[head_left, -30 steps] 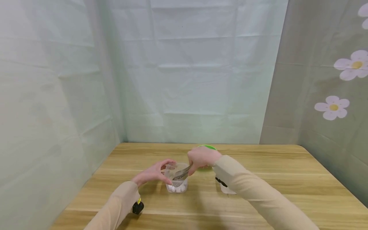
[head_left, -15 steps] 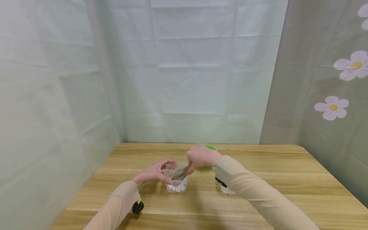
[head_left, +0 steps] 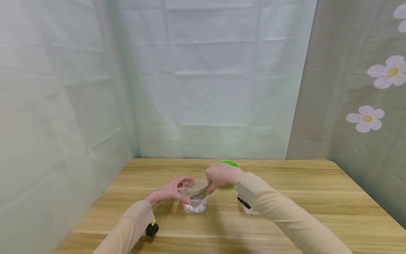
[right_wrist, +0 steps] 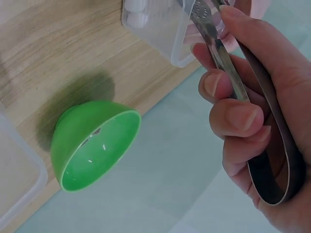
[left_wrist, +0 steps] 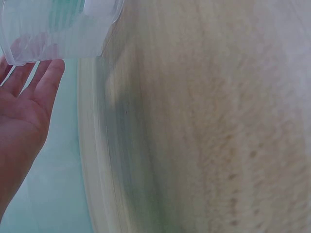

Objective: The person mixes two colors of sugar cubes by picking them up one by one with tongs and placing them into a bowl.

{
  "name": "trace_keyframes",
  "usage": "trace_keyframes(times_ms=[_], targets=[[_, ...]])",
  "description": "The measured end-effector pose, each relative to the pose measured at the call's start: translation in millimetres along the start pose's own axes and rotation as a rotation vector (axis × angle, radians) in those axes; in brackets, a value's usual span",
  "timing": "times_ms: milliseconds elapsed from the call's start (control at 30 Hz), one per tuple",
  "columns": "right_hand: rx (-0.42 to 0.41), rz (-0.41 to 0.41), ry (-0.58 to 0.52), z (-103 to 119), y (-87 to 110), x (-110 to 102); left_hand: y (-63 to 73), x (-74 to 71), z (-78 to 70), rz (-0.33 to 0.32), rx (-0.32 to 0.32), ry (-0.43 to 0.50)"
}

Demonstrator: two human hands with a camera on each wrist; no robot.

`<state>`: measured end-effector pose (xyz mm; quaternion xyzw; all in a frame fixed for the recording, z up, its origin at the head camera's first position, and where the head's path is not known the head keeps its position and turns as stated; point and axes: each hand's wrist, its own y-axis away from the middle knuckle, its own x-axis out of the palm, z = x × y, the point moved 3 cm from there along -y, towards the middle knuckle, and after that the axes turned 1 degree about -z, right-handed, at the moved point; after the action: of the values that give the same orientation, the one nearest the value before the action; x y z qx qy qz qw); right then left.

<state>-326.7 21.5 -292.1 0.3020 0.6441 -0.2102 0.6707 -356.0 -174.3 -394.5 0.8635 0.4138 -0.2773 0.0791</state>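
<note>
My left hand (head_left: pixel 167 192) holds a clear plastic container (head_left: pixel 204 204) on the table, thumb at the near side and fingers at the far side. Its fingers lie along the container wall in the left wrist view. Small white rounded pieces (head_left: pixel 196 209) cover the container's bottom. With my right hand (head_left: pixel 223 175) I grip metal tongs (right_wrist: pixel 225 62), fingers curled round both arms. Their perforated ends (head_left: pixel 196 202) reach down into the container at a slant, near the white pieces. Whether a piece sits between the tips cannot be made out.
Behind my right hand stands a green bowl (right_wrist: pixel 77 136), partly hidden in the head view. A second clear container (head_left: pixel 250 210) is mostly covered by the right forearm. The wooden table (head_left: pixel 317 197) ends at a pale curtain (head_left: pixel 215 106).
The tongs' arms drew closer together half a second ago and stand a little apart now, their ends still inside the container. My left hand has stayed in place.
</note>
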Motion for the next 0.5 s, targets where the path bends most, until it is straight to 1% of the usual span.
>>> trace_keyframes(times_ms=[100, 167, 200, 333, 400, 433, 500], targets=[[-0.029, -0.033, -0.003, -1, 3.0, -1, -0.3, 0.5, 0.9, -0.003, 0.0, -0.002], [-0.045, -0.073, -0.008, -3, 5.4, -1, -0.5, 0.8, 0.5, -0.007, 0.001, 0.0], [-0.056, -0.096, -0.008, -5, 7.0, -1, 0.4, 1.0, -3.3, -0.007, 0.005, 0.003], [-0.098, -0.164, -0.019, -12, 12.6, -1, -0.2, 1.0, -3.3, -0.013, 0.007, -0.004], [-0.124, -0.186, -0.018, -15, 14.5, 1, -0.2, 0.9, -2.4, -0.017, 0.008, -0.007], [-0.133, -0.194, -0.015, -17, 15.0, 2, -1.2, 0.9, 1.7, -0.02, 0.003, -0.009], [-0.146, -0.217, -0.001, -20, 15.8, 5, -0.8, 1.1, 2.4, -0.023, -0.007, -0.012]])
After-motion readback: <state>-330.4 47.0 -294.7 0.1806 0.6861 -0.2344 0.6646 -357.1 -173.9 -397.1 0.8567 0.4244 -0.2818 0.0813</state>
